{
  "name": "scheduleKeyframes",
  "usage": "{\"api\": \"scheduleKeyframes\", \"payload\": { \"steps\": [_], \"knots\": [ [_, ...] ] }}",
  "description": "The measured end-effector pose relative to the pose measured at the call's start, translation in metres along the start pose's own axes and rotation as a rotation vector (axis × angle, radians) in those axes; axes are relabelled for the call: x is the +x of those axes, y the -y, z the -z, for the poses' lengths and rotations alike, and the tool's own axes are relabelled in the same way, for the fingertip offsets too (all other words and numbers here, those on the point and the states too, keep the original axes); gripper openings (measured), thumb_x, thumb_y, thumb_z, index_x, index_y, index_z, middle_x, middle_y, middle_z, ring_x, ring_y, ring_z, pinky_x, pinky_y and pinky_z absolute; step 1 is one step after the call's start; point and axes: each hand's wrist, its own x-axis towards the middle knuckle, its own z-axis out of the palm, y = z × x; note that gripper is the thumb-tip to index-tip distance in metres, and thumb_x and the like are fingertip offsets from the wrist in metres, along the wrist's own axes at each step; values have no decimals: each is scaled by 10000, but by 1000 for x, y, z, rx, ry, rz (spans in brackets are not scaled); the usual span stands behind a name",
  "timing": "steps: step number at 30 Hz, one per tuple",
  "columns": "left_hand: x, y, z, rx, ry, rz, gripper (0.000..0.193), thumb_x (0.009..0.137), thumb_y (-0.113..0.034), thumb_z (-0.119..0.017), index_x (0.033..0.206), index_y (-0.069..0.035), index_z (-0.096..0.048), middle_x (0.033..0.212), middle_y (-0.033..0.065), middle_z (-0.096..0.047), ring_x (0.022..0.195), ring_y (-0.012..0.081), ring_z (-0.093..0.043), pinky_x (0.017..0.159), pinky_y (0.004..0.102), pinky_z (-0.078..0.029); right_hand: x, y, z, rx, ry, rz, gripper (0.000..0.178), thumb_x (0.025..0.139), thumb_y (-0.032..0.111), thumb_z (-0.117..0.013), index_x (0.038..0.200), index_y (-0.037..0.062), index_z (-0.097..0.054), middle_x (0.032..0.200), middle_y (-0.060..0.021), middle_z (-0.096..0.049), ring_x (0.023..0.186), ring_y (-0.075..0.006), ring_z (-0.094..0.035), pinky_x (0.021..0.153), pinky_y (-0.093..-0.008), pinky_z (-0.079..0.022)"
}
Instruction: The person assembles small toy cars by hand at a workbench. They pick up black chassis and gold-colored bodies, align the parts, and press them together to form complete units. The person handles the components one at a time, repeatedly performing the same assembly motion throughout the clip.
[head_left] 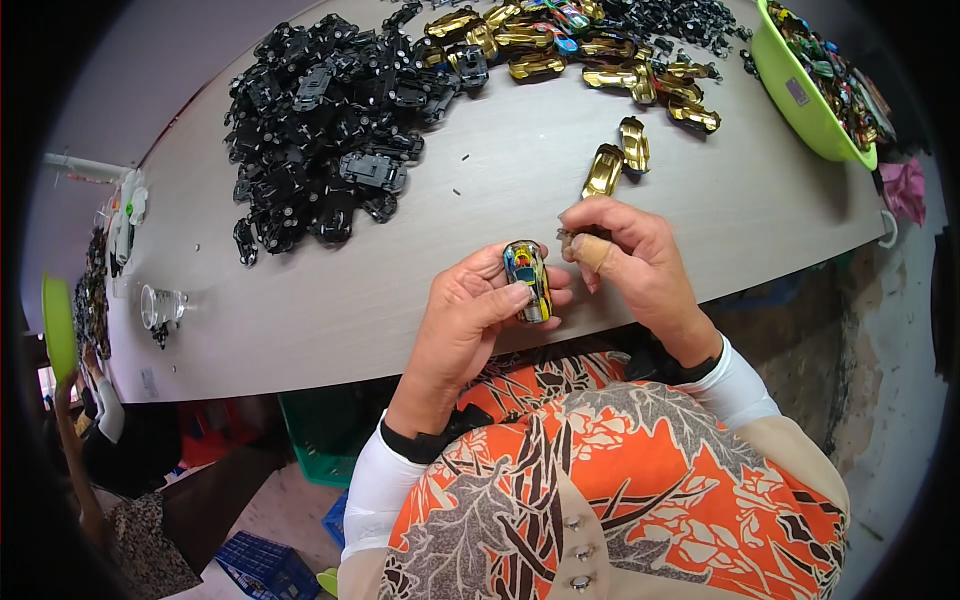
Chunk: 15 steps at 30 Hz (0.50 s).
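Note:
My left hand (475, 300) is closed round a small toy car (527, 280) with a yellow, black and blue pattern, its thumb pressed on the top. Just to the right, my right hand (630, 265) pinches a small dark piece (566, 238), mostly covered by the fingers; its exact kind is unclear. A tan bandage wraps one finger of that hand. Beyond my right hand, two gold toy car bodies, one nearer (602, 172) and one farther (634, 145), lie on the grey table (480, 180).
Black toy car chassis (320, 130) form a large heap at the left. Several gold car bodies (535, 66) lie at the back, beside small black parts (690, 22). A green basin (810, 105) of colourful bodies stands far right, a clear cup (162, 305) at left. Another person's arm (105, 405) shows far left.

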Motion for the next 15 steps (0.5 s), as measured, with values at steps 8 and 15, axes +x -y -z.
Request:
{"api": "scheduleKeyframes", "payload": {
  "steps": [8, 15],
  "knots": [
    [3, 0, 3, -70, -26, 24, 381, 870, -87, -559, 1206, 57, -451, 1045, 203, -606, 946, 260, -633, 754, 347, -564, 0, -5, -2, -10, 28, -23, 138, 833, 16, -555, 960, -15, -596, 740, -1, -570, 569, -29, -491, 491, -182, -398],
    [2, 7, 4, 25, -37, -40, 380, 842, -47, -601, 1203, 23, -503, 1043, 117, -609, 923, 190, -617, 792, 329, -553, -3, -9, 0, -16, 74, -23, 56, 828, 17, -562, 873, -3, -588, 751, 16, -553, 600, -18, -478, 507, -171, -391]
  ]
}}
